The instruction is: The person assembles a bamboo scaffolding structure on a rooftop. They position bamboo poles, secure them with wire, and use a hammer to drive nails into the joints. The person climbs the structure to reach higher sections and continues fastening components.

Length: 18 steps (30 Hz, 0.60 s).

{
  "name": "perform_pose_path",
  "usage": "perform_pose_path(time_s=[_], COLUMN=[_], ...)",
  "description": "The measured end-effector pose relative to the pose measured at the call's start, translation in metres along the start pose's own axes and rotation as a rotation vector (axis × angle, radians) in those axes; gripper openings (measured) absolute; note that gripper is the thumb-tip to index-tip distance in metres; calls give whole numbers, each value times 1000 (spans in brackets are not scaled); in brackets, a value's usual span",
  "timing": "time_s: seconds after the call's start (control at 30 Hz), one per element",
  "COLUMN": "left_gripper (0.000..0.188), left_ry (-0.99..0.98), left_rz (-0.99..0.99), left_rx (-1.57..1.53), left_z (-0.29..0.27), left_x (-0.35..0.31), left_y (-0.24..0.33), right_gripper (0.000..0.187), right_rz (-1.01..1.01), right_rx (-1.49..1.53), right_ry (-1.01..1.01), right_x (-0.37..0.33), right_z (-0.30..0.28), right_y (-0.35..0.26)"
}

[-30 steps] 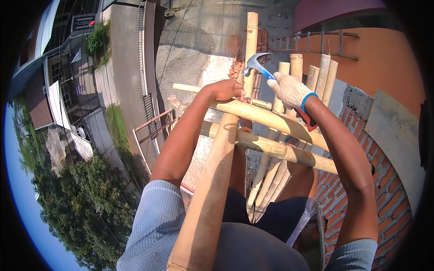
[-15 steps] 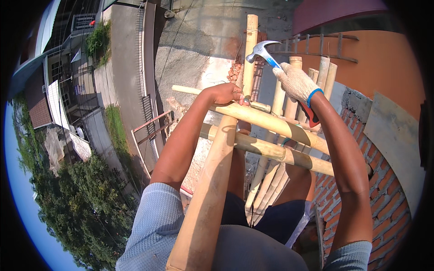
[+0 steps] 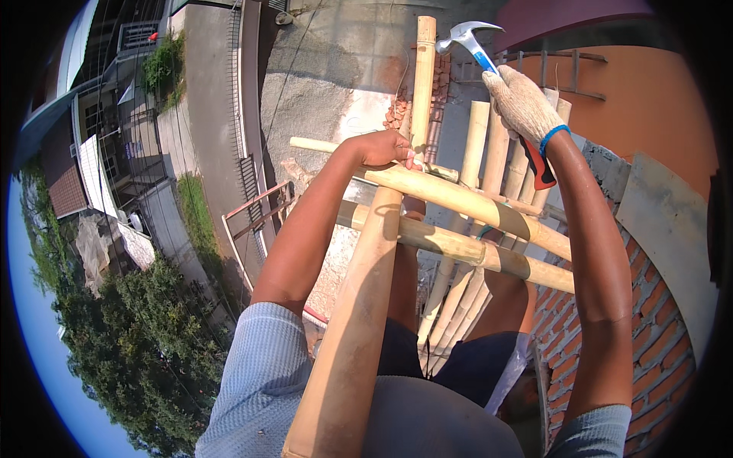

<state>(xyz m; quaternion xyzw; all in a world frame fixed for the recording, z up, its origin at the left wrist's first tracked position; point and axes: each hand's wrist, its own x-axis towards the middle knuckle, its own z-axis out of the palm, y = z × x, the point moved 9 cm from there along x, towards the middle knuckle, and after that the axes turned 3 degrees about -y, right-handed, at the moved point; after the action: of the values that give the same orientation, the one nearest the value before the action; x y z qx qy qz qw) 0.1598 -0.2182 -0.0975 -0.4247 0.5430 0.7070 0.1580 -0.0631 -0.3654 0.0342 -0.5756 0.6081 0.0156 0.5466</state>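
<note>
The biggest thing near us is the brick wall [image 3: 649, 343] on the right, beyond the right arm. Next comes the thick bamboo pole [image 3: 347, 328], rising from close against the body to the bars in front. The upper crossbar [image 3: 466, 200] slants past its far end, and the lower crossbar [image 3: 447, 243] runs behind it, nearer the body. Past these stands the tall pole [image 3: 424, 76], with a group of upright poles [image 3: 476, 137] to its right.

The hammer [image 3: 466, 34] is up and to the right of the tall pole's top in our view, claw pointing right, well apart from the crossbars. The gloved right hand [image 3: 527, 107] is wrapped firmly around its handle, the red grip showing below the palm. The bare left hand [image 3: 382, 149] sits at the left end of the upper crossbar, in front of the tall pole's lower part, fingers bent and drawn together. Whether they pinch something small, such as a nail, we cannot tell.

We judge the step in hand to be hammering at that joint, with the hammer drawn back. A blow from here calls for true aim, a steady crossbar and the left fingertips [image 3: 413, 158] clear of the hammer's path.
</note>
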Motion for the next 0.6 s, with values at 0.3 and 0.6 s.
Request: perform_pose_path(time_s=[0.3, 0.6], left_gripper=[31, 30], left_ry=[10, 6], left_rz=[44, 34], left_rx=[-125, 8], left_z=[4, 3], left_x=[2, 0], left_y=[3, 5], right_gripper=[38, 40], right_rz=[-48, -149], right_rx=[-297, -269], right_ry=[-147, -225], right_x=[-17, -15], right_z=[46, 52], right_y=[-8, -25])
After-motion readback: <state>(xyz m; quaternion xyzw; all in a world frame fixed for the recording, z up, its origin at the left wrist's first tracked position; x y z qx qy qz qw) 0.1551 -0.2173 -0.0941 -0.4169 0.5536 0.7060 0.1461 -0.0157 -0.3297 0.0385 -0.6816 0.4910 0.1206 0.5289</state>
